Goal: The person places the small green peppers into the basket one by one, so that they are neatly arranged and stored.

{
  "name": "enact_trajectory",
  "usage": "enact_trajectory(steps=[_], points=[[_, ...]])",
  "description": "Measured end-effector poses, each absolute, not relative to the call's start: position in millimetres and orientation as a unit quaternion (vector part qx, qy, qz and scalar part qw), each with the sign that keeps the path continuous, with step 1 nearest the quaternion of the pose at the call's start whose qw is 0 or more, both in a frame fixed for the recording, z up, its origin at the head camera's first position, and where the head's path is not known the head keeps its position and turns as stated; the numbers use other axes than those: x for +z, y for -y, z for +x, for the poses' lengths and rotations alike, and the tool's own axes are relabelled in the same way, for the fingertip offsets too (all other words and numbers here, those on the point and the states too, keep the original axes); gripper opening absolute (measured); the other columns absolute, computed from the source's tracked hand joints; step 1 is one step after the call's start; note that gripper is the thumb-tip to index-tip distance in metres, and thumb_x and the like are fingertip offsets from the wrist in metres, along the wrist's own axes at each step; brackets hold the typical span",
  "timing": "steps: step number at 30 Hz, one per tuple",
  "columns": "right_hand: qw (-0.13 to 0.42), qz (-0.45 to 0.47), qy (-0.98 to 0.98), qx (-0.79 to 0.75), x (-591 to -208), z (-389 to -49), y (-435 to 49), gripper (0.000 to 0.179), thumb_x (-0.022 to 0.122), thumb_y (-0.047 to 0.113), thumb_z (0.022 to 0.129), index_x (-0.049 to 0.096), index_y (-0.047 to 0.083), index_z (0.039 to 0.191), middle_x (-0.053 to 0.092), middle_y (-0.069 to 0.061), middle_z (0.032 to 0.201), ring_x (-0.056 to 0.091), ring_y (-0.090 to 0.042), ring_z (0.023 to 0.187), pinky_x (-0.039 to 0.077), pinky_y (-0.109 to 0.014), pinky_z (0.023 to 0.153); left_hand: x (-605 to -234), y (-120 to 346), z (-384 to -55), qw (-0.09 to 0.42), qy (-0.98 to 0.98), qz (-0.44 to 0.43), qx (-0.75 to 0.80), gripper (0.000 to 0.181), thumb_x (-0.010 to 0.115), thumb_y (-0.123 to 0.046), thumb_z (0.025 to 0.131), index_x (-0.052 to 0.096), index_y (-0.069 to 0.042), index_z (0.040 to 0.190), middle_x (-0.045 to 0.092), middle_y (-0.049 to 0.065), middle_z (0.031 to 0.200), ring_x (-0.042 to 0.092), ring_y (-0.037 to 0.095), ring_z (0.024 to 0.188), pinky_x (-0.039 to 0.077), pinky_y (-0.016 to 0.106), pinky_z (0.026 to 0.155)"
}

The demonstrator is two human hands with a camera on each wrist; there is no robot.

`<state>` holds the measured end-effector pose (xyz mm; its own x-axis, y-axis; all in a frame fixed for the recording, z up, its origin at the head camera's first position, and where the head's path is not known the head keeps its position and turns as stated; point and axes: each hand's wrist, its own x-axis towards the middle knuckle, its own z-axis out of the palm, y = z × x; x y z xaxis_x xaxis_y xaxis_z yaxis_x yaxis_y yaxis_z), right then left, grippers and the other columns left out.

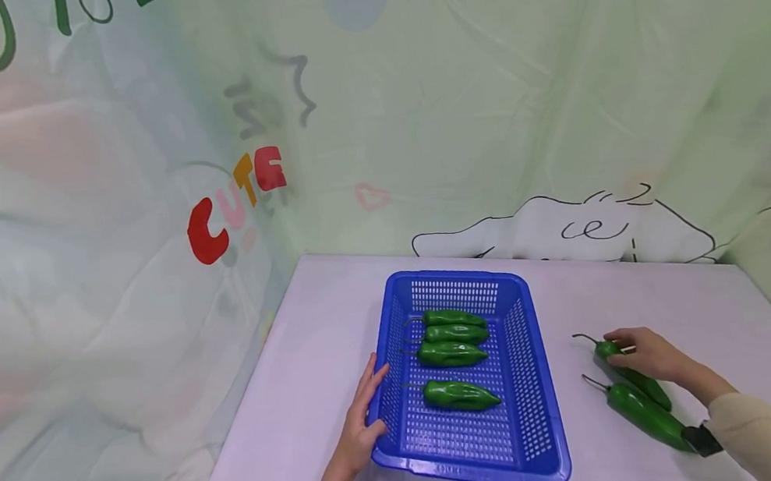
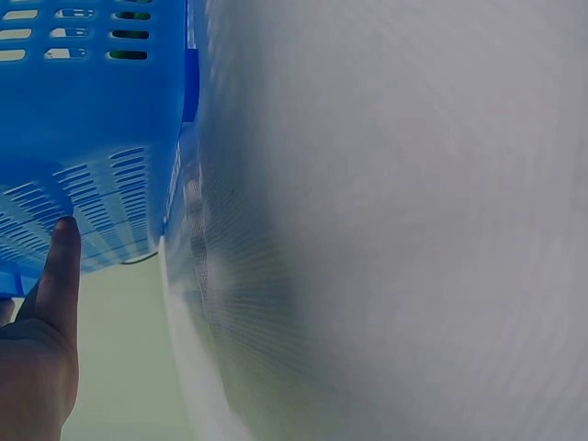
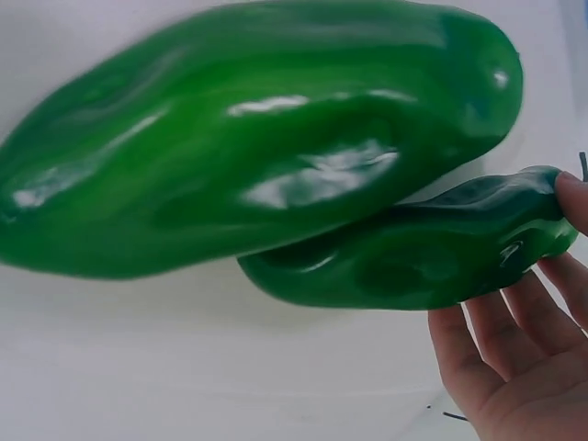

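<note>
1. While the left hand (image 1: 358,431) rests straight-fingered against the blue basket (image 1: 551,395), holding nothing, the right hand (image 1: 650,354) has its grip round one green pepper (image 1: 644,384), near the stem end.
2. That pepper lies on the tabletop (image 1: 299,359), right of the basket, touching a second pepper (image 1: 647,415). Four basket peppers (image 1: 458,395) lie roughly in parallel.
3. Step in hand, my judgement: picking up. Next move probably calls for a lift clear of the neighbour, then a carry over the rim.
4. Writing: "CUTE" lettering (image 1: 247,183) on the backdrop (image 1: 458,123); green characters above, cropped, unreadable. No brand legible.
</note>
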<state>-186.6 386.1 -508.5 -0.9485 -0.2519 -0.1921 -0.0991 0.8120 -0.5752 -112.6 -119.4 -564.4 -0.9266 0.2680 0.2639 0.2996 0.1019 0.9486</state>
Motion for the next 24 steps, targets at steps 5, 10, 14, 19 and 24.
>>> enact_trajectory(steps=[5,10,14,19,24], points=[[0.122,-0.107,-0.941,-0.297,-503,-189,-380,0.047,0.064,0.004,0.089,0.048,-0.024,0.124,0.057,-0.04,0.115,0.059,-0.053,0.103,0.055,-0.052,0.081,-563,119,-112,0.012,0.742,-0.192,-0.642,0.086,0.045,0.0,0.07,0.034,-0.014,0.154,0.01,0.003,0.166,0.006,0.026,0.152,0.007,0.067,0.112],[0.107,-0.143,-0.936,-0.305,-493,-189,-372,0.045,0.061,0.001,0.09,0.047,-0.026,0.123,0.058,-0.039,0.115,0.06,-0.051,0.104,0.056,-0.048,0.079,-562,119,-112,0.01,0.741,-0.191,-0.644,0.086,0.045,0.0,0.07,0.034,-0.014,0.154,0.01,0.002,0.166,0.006,0.027,0.152,0.007,0.068,0.112],[0.096,-0.168,-0.929,-0.316,-480,-189,-363,0.042,0.059,-0.003,0.091,0.046,-0.027,0.123,0.058,-0.038,0.113,0.06,-0.05,0.102,0.057,-0.045,0.077,-561,119,-112,0.009,0.742,-0.19,-0.643,0.087,0.045,0.0,0.069,0.034,-0.014,0.154,0.01,0.002,0.166,0.006,0.026,0.152,0.007,0.067,0.112],[0.09,-0.185,-0.925,-0.319,-467,-191,-353,0.04,0.057,-0.003,0.092,0.046,-0.026,0.123,0.06,-0.036,0.112,0.063,-0.048,0.1,0.058,-0.04,0.074,-561,119,-112,0.012,0.745,-0.19,-0.64,0.086,0.045,-0.001,0.07,0.034,-0.014,0.154,0.009,0.005,0.166,0.006,0.026,0.152,0.007,0.067,0.112],[0.091,-0.186,-0.928,-0.31,-457,-192,-340,0.042,0.058,-0.001,0.093,0.046,-0.024,0.126,0.06,-0.036,0.115,0.062,-0.049,0.102,0.057,-0.045,0.077,-562,119,-111,0.015,0.747,-0.191,-0.637,0.086,0.045,0.0,0.07,0.034,-0.014,0.154,0.009,0.009,0.165,0.006,0.026,0.152,0.008,0.067,0.112]])
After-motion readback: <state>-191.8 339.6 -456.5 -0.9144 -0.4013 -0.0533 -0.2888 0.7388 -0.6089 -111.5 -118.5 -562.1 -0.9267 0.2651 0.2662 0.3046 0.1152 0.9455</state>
